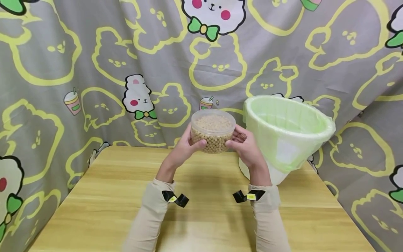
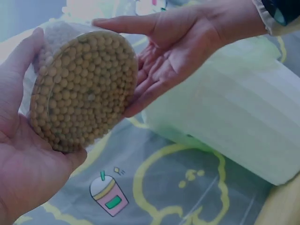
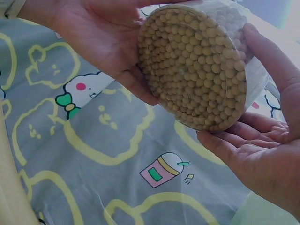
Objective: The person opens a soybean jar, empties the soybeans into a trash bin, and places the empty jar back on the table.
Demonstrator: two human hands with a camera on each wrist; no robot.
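Note:
A round clear plastic tub [image 1: 213, 131] of tan soybean-like beans is held up above the far part of the table, its translucent lid on. My left hand [image 1: 186, 147] grips its left side, thumb across the front wall. On the opposite side my right hand [image 1: 247, 145] holds it the same way. Both wrist views look at the tub's underside, where beans [image 2: 84, 89] show through the clear bottom. In the right wrist view the right hand's fingers [image 3: 234, 145] curl under and behind the tub's edge.
A white bin [image 1: 286, 147] lined with a pale green bag stands at the right, close to the right forearm. The wooden table [image 1: 201, 224] ends at a grey patterned curtain [image 1: 170, 63]. Each wrist wears a black strap [image 1: 175, 198].

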